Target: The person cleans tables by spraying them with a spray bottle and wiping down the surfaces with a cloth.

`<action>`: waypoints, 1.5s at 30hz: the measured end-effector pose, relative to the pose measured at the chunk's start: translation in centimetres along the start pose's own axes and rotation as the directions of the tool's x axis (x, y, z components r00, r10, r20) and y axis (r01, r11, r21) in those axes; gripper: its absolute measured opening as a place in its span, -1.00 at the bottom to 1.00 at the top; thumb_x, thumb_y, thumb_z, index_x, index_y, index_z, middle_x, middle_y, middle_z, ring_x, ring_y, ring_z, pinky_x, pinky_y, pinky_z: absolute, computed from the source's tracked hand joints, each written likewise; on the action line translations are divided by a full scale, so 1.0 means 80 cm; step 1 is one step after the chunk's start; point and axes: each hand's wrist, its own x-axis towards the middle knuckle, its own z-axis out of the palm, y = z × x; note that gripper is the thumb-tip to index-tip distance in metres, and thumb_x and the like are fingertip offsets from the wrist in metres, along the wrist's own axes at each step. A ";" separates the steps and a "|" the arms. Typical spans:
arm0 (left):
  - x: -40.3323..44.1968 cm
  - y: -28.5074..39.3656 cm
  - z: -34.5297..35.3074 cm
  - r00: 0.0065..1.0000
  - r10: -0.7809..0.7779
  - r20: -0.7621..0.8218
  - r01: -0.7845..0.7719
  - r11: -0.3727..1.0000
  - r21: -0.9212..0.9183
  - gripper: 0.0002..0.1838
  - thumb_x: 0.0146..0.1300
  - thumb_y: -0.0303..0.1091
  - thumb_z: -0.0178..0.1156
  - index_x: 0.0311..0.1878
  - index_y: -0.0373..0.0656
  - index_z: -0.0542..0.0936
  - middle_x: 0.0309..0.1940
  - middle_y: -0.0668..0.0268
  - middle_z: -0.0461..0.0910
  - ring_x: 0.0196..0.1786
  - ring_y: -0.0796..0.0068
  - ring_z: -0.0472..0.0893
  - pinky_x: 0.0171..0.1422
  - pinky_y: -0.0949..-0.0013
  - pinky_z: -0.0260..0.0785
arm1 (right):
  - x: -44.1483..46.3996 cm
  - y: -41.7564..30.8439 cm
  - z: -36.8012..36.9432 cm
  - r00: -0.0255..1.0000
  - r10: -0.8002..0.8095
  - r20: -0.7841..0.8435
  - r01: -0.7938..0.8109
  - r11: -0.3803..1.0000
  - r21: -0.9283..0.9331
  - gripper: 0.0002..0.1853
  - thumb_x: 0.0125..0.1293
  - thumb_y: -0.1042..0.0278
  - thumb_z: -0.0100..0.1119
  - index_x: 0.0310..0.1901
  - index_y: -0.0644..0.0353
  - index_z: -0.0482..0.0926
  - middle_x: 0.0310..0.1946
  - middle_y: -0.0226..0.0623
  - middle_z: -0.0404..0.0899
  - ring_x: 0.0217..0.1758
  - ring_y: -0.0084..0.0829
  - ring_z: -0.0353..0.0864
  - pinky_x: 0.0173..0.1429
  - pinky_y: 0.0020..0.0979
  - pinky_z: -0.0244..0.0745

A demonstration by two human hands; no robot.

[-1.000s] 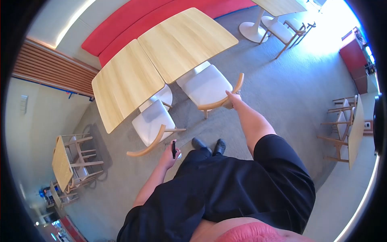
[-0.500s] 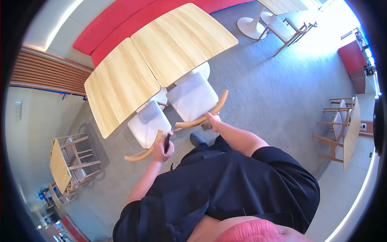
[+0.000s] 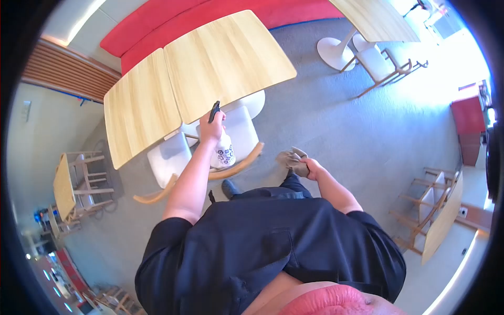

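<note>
My left hand (image 3: 211, 129) is closed around the neck of a spray bottle (image 3: 226, 150) with a black trigger head and a white body printed with dark flowers. It hangs over the white seat of the right chair (image 3: 244, 132), near the front edge of the wooden table (image 3: 226, 65). Off to the right, clear of the chair's curved wooden back, my right hand (image 3: 313, 169) grips a bunched grey-brown cloth (image 3: 295, 163). The left chair (image 3: 169, 158) stands partly under the adjoining tabletop (image 3: 137, 107), beside my left forearm.
A red bench (image 3: 173, 29) runs behind the tables. Another table (image 3: 373, 21) with a chair (image 3: 377, 64) stands at the upper right. More tables and chairs flank me: a table (image 3: 64, 186) at left and a table (image 3: 445, 215) at right. Grey floor (image 3: 325, 110) lies between.
My left hand has moved forward with the spray bottle, from the left chair's back to near the table edge. My right hand has left the right chair's back and moved right with the cloth.
</note>
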 end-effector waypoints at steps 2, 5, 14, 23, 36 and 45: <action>0.030 -0.010 0.078 0.998 0.004 -0.064 -0.001 0.999 0.053 -0.70 0.28 -0.16 0.15 -0.32 -0.20 0.70 -0.56 0.29 0.60 -0.53 0.41 0.62 -0.38 0.29 0.45 | -0.013 -0.053 -0.082 0.990 -0.075 -0.121 0.072 0.997 -0.031 -0.60 0.47 0.23 0.17 0.21 0.29 0.53 0.04 -0.07 0.72 -0.02 -0.16 0.80 0.11 -0.09 0.73; 0.053 0.039 0.187 0.991 0.014 -0.135 -0.002 0.996 0.089 -0.68 0.30 -0.16 0.18 -0.41 -0.24 0.64 -0.60 0.23 0.60 -0.56 0.40 0.61 -0.41 0.23 0.44 | -0.051 -0.116 -0.173 0.959 -0.139 -0.248 0.107 0.984 -0.141 -0.56 0.43 0.27 0.14 0.25 0.32 0.49 0.05 -0.04 0.70 0.00 -0.11 0.79 0.15 -0.07 0.71; 0.202 0.064 0.245 0.937 -0.068 -0.343 -0.036 0.957 -0.288 -0.71 0.27 -0.19 0.19 -0.41 -0.24 0.63 -0.48 0.24 0.64 -0.61 0.35 0.61 -0.48 0.31 0.49 | -0.050 -0.272 -0.153 0.926 -0.354 -0.132 0.371 0.919 0.134 -0.65 0.23 0.49 0.06 0.06 0.35 0.54 -0.04 -0.05 0.65 0.01 -0.09 0.72 0.14 -0.10 0.67; 0.242 -0.029 0.069 0.730 -0.247 -0.637 -0.092 0.889 -0.449 -0.75 0.27 -0.23 0.19 -0.21 -0.23 0.68 -0.24 0.23 0.66 -0.51 0.37 0.59 -0.46 0.25 0.52 | 0.012 -0.433 0.123 0.725 -0.661 0.195 0.674 0.622 -0.399 -0.35 0.14 0.49 0.03 0.37 0.23 0.43 0.17 -0.17 0.54 0.27 -0.16 0.51 0.40 -0.17 0.42; 0.081 -0.076 0.110 0.505 -0.738 -0.447 0.200 0.604 -0.772 -0.59 0.48 -0.14 0.09 0.30 -0.03 0.54 0.00 0.22 0.63 -0.44 0.34 0.60 -0.31 0.22 0.58 | 0.104 -0.533 0.405 0.402 -0.098 0.911 0.383 -0.885 -0.264 -0.16 0.40 -0.42 0.06 0.65 -0.40 0.14 0.75 -0.28 -0.20 0.75 0.26 -0.26 0.59 0.61 -0.28; 0.124 -0.068 0.172 0.287 -0.856 -0.430 0.114 0.476 -0.872 -0.59 0.53 -0.09 0.11 0.31 -0.04 0.53 -0.06 0.13 0.70 -0.28 0.37 0.59 -0.12 0.23 0.54 | 0.164 -0.630 0.399 0.295 0.684 0.668 0.784 -0.572 0.239 -0.40 0.57 -0.12 -0.02 0.58 -0.28 0.30 0.71 -0.43 0.01 0.78 -0.04 -0.17 0.70 0.37 -0.25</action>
